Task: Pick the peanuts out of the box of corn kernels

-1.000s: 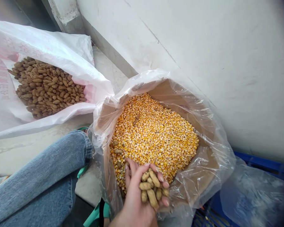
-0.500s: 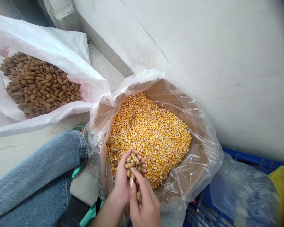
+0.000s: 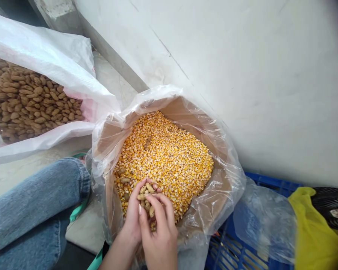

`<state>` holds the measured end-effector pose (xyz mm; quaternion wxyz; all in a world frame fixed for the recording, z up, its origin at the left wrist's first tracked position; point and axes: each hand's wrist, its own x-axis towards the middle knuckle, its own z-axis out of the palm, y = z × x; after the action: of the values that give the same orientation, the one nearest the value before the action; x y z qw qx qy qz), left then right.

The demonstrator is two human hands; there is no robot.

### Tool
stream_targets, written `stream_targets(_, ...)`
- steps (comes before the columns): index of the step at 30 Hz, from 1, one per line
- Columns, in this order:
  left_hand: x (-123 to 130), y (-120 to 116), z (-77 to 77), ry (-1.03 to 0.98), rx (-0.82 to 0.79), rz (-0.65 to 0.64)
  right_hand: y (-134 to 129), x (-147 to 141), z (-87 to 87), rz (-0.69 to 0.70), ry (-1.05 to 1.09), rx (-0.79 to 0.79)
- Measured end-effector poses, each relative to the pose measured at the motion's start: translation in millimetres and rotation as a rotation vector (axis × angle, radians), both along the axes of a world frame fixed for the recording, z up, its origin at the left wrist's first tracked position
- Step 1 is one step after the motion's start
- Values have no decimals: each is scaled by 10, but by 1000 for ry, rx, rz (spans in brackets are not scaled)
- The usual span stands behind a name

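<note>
My left hand (image 3: 133, 213) is cupped palm-up around a small heap of unshelled peanuts (image 3: 147, 189), above the corn. Over the same heap, my right hand (image 3: 161, 234) curls its thumb and fingers onto peanuts at the near side of the palm. Beneath both hands lie loose yellow corn kernels (image 3: 169, 157) in a box lined with a clear plastic bag (image 3: 225, 187). A few peanuts (image 3: 125, 180) rest on the corn near the left wall, and a small brown clump (image 3: 147, 142) sits farther back.
A white woven sack (image 3: 59, 60) full of peanuts (image 3: 30, 97) lies open at the left. My jeans-covered leg (image 3: 39, 202) is in front of it. To the right are a blue plastic crate (image 3: 228, 247), clear plastic (image 3: 264, 221) and a yellow bag (image 3: 312, 232). A white wall (image 3: 256, 75) rises behind.
The view has shifted right, so everything appears farther left and a black round object shows at the right. My right hand's fingers have moved forward over the peanuts in my left palm.
</note>
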<state>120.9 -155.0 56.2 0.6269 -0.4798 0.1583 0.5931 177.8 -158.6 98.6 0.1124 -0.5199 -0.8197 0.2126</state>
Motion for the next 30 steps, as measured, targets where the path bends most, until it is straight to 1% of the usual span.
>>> stream_targets(6,-18,21,17,13,13,13,-2,121,-68,43,91,3)
stream_targets(9,-24,23,16,18,-13,7,24,153,-28,0,179,-47)
stream_targets(12,-34,34,18,90,-43,-26,202,187,22,-83,272,-159)
stream_targets(14,-47,44,24,147,-47,-60,443,197,-21,-170,307,-259)
stream_targets(16,-64,50,30,165,-45,-83,756,159,-175,-248,304,-341)
stream_targets(17,-71,51,31,164,-42,-85,921,116,-292,-247,286,-371)
stream_targets(18,-77,49,31,160,-40,-81,1079,56,-428,-204,261,-379)
stream_targets(19,-82,47,30,157,-38,-74,1224,-16,-575,-119,226,-390)
stream_targets(21,-86,40,22,160,-49,-58,1451,-178,-865,122,138,-387)
stream_targets(23,-87,35,11,164,-70,-46,1582,-327,-1097,337,26,-373)
stream_targets(24,-88,33,5,167,-80,-42,1615,-385,-1181,402,-36,-359)
stream_targets(25,-90,31,1,170,-89,-38,1632,-430,-1244,433,-98,-342)
stream_targets(27,-96,28,-5,172,-98,-31,1631,-477,-1311,427,-203,-305)
stream_targets(30,-104,21,-6,171,-104,-28,1606,-471,-1322,400,-265,-312)
